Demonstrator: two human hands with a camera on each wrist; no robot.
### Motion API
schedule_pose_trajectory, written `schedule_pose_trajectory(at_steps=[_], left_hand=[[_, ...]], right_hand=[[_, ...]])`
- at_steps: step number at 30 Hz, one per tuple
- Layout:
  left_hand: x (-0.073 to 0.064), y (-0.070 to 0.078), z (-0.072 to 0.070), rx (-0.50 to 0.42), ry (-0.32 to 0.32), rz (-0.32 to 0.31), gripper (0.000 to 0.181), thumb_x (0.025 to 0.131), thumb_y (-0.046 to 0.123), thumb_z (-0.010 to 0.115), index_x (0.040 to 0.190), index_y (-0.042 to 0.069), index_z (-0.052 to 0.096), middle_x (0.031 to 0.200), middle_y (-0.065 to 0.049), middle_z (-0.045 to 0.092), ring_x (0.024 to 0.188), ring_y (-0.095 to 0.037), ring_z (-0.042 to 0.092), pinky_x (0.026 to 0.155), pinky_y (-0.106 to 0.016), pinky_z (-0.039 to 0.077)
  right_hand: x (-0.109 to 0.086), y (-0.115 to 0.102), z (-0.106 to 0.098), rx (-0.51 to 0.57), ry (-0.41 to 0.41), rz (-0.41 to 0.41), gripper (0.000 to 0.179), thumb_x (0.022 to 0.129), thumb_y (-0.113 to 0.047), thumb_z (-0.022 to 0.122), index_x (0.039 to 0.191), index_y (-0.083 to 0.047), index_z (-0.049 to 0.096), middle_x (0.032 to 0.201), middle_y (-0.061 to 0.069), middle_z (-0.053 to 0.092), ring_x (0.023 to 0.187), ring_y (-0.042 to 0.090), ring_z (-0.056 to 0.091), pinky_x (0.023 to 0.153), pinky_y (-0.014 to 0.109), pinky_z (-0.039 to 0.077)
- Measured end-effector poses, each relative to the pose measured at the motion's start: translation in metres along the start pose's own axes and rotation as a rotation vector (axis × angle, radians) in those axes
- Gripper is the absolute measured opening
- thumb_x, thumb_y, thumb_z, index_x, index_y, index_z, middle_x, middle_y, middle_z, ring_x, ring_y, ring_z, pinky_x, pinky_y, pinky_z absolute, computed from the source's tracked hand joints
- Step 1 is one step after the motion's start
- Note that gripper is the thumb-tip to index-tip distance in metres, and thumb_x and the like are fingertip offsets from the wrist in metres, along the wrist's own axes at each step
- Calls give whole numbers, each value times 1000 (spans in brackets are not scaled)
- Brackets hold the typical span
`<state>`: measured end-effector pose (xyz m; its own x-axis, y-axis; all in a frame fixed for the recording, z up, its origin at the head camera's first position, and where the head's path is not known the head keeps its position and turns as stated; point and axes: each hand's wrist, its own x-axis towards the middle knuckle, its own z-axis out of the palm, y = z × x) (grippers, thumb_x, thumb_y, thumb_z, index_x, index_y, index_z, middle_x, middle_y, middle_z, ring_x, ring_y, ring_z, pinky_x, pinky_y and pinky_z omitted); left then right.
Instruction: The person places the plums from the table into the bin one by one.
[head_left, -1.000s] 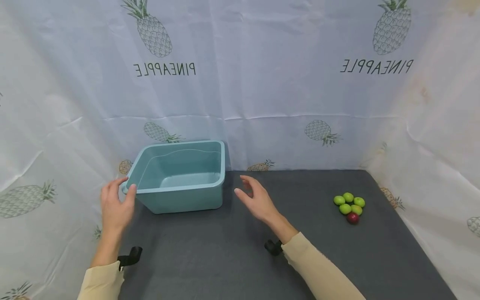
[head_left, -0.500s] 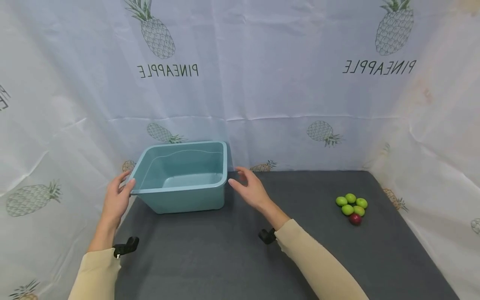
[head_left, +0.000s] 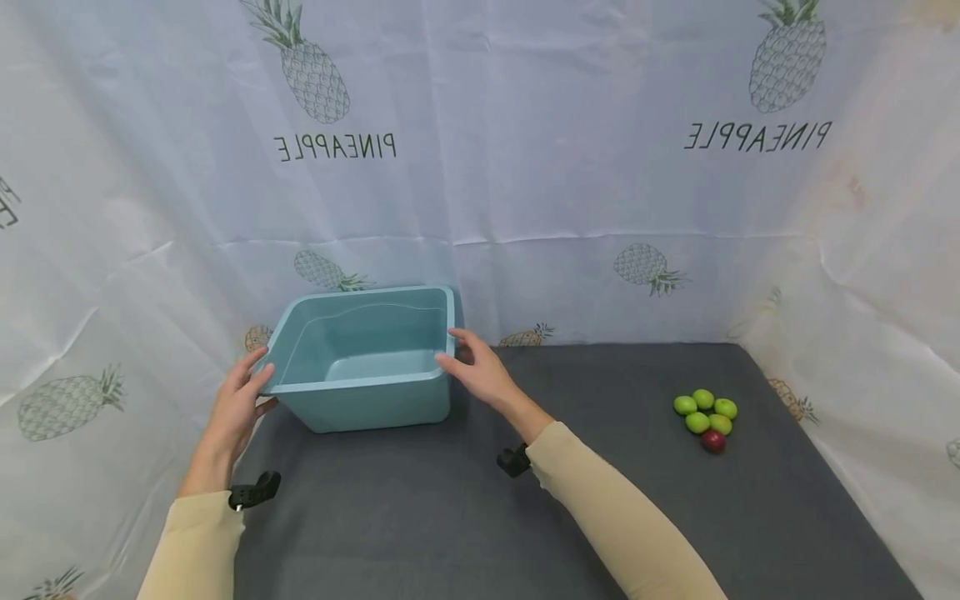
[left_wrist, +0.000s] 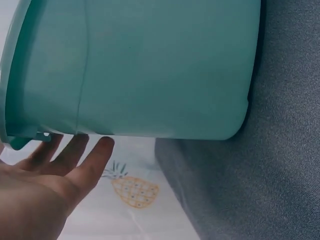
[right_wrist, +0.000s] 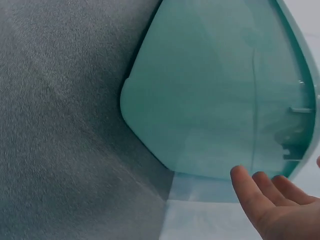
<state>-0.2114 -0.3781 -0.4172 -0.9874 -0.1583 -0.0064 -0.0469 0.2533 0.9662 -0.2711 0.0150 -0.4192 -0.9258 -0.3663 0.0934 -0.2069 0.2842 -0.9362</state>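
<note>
A light teal plastic basin [head_left: 367, 408] stands on the dark table against the back cloth, left of centre, with nothing visible inside. At its left end my left hand [head_left: 234, 412] holds the rim, thumb on top. In the left wrist view the left fingers [left_wrist: 90, 165] reach under that rim against the outer wall. My right hand [head_left: 486, 377] is at the basin's right front corner, thumb by the rim. Its fingers [right_wrist: 250, 192] are fairly straight beside the outer wall in the right wrist view; whether they touch it I cannot tell.
Several small round green fruits [head_left: 697, 422] lie clustered on the right of the dark table [head_left: 420, 517], with one dark red fruit [head_left: 713, 441] at their front. White cloth with pineapple prints [head_left: 555, 192] hangs behind and at both sides. Each wrist wears a black camera mount [head_left: 255, 490].
My right hand has moved left from beside the basin to its right rim. My left hand has shifted slightly, its fingers going under the left rim. The basin stays in place.
</note>
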Motion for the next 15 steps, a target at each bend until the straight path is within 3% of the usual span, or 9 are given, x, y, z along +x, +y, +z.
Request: schedule_pose_trajectory(at_steps=[9, 15], left_hand=[[5, -3, -2, 12, -29, -24, 66, 108, 45, 42, 164, 25, 15, 169, -16, -11, 149, -51, 13, 111, -66, 25], [7, -7, -5, 32, -54, -35, 63, 110, 40, 39, 165, 21, 13, 168, -18, -12, 149, -52, 13, 110, -68, 26]], right_hand=[[8, 8, 7, 137, -84, 63, 71, 100, -42, 63, 160, -28, 29, 163, 8, 29, 144, 29, 40, 105, 50, 43], [11, 12, 8, 259, -129, 94, 69, 102, -35, 63, 160, -27, 28, 164, 13, 26, 142, 35, 41, 105, 57, 42]])
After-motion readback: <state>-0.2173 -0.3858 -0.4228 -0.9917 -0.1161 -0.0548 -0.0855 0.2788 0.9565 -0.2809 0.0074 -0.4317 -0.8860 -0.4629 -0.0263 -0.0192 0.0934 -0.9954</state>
